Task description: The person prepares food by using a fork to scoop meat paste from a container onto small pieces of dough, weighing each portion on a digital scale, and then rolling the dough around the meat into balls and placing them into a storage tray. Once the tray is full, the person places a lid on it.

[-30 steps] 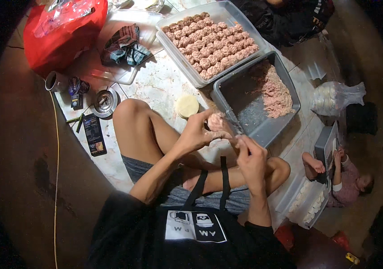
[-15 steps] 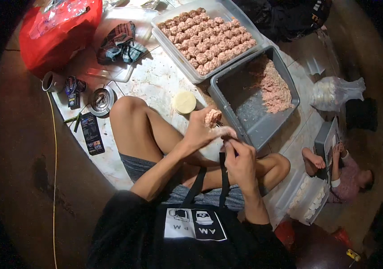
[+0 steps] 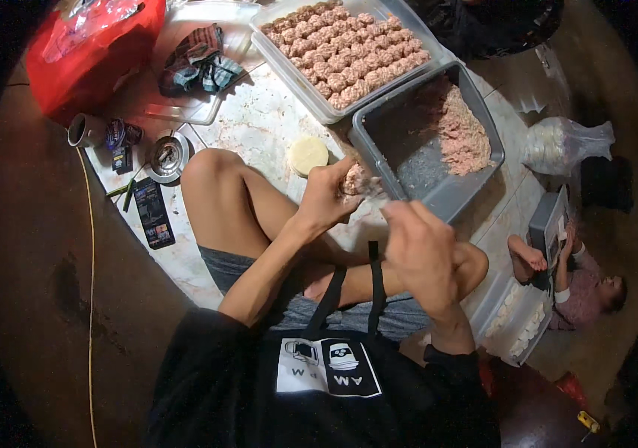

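Two bare hands of mine meet above my crossed legs (image 3: 263, 213), the left a little farther forward than the right. My left hand (image 3: 325, 196) is curled around a lump of pink minced meat (image 3: 352, 179), which shows at the top of my grip, between thumb and forefinger. My right hand (image 3: 422, 250) is near it, blurred, its fingers bent; something thin and pale smears between the two hands, and I cannot tell whether I am gripping it. Just beyond my left hand, a round pale-yellow stack (image 3: 308, 154) rests on the marbled tiles (image 3: 255, 123). Close by to the right is a grey tub (image 3: 420, 168), with loose minced meat (image 3: 462, 134) heaped along its far right side. Beyond it, a clear container (image 3: 332, 116) holds rows of pink rounded lumps (image 3: 349, 52). Off to the left lie a dark phone (image 3: 155, 213), a silver dish (image 3: 167, 157) and a mug (image 3: 86, 131), with a checked cloth (image 3: 199, 60) and a red bag (image 3: 88, 60) farther away. Well apart on my right, another person (image 3: 591, 291) is beside a tray of pale pieces (image 3: 532, 332).
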